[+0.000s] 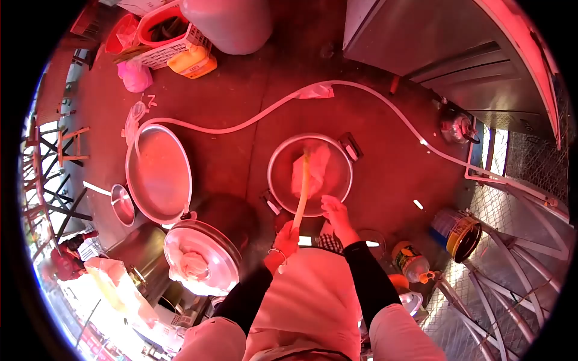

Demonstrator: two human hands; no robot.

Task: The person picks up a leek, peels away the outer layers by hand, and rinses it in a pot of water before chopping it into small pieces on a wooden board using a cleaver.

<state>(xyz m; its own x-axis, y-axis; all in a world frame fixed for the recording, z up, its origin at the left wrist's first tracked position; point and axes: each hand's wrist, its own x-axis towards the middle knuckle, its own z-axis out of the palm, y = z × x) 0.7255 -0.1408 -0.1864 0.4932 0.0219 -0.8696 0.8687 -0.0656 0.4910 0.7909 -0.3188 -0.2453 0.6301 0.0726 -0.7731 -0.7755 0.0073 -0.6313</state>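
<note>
My left hand [285,239] is closed round the lower end of a long pale stick [303,189], which looks like a wooden paddle. Its far end reaches into a round metal pot [273,157] on the floor in front of me and rests against a pale, soft-looking lump [321,165] inside. Just over the near right part of the pot's rim is my right hand [337,215], fingers apart and holding nothing. Two side handles stick out from the pot, a dark one [351,147] at the upper right and another at the lower left.
A pale hose [241,127] snakes across the floor into a wide metal basin [190,174] at left. Nearby stands a lidded pot [226,259] with a plastic bag on top. Bottles and a bucket [460,236] sit at right; a basket [162,54] and a yellow jug [191,62] lie farther off.
</note>
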